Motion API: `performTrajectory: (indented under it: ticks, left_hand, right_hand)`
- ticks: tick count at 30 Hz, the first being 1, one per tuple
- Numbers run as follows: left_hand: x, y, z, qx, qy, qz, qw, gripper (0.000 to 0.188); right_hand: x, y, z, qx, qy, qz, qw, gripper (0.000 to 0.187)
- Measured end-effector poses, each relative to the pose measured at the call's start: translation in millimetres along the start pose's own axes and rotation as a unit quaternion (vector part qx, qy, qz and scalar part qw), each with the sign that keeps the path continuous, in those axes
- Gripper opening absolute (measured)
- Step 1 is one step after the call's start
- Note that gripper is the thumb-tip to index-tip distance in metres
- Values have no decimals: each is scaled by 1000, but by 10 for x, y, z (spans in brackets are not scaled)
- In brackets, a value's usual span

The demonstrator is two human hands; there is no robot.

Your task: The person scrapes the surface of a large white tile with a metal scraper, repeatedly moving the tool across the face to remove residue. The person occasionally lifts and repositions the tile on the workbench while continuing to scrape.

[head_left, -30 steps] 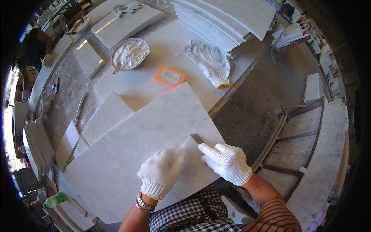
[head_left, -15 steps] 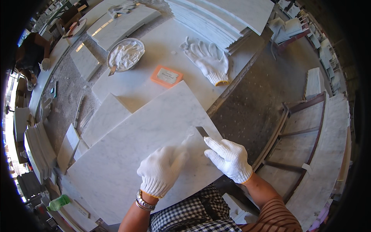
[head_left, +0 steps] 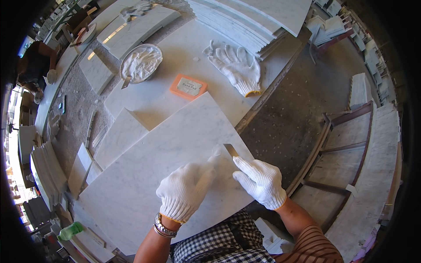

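The right hand [head_left: 261,180] gripped a blade [head_left: 230,150], seemingly smoothing the slab [head_left: 144,184]; the left hand's [head_left: 183,188] grasp was unclear. Flat contact seemed needed next.

The white slab [head_left: 144,175] is veined in grey. The left hand [head_left: 182,190] and right hand [head_left: 261,182] are gloved in white, edged with yellow. The pad [head_left: 189,87] is coloured orange, the cloth [head_left: 215,241] checked in black and white, and the sleeve [head_left: 313,245] striped in browns.

Grey-veined white slab [head_left: 140,184], flat, metal blade [head_left: 230,150] near its right edge
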State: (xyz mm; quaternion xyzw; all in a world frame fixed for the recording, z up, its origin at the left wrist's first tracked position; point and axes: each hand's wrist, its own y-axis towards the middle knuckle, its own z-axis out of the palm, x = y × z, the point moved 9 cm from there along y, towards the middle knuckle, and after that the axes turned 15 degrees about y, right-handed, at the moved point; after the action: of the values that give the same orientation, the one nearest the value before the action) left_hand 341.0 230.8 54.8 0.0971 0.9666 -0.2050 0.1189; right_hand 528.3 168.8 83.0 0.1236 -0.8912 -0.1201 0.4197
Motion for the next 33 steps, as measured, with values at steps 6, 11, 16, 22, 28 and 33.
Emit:
performTrajectory:
  ticks: [6, 11, 16, 22, 28, 33]
  left_hand:
    - [4, 11, -7, 8, -10, -9, 1000, 42]
    - [2, 20, 3, 14, 6, -6, 1000, 42]
    - [11, 28, 31, 23, 15, -6, 1000, 42]
    - [2, 28, 15, 13, 13, 1, 1000, 42]
    - [74, 3, 36, -29, -61, -4, 998, 32]
    - [515, -101, 108, -81, -362, -74, 926, 34]
  right_hand:
    - [-8, -4, -4, 0, 9, 2, 1000, 36]
    - [-7, 3, 1, 8, 5, 3, 1000, 37]
    - [0, -2, -14, -5, 10, -3, 1000, 38]
    - [-21, -11, -6, -7, -11, 6, 1000, 38]
    - [-14, -6, -18, -6, -16, 9, 1000, 37]
    - [1, 66, -87, -23, 45, 3, 999, 37]
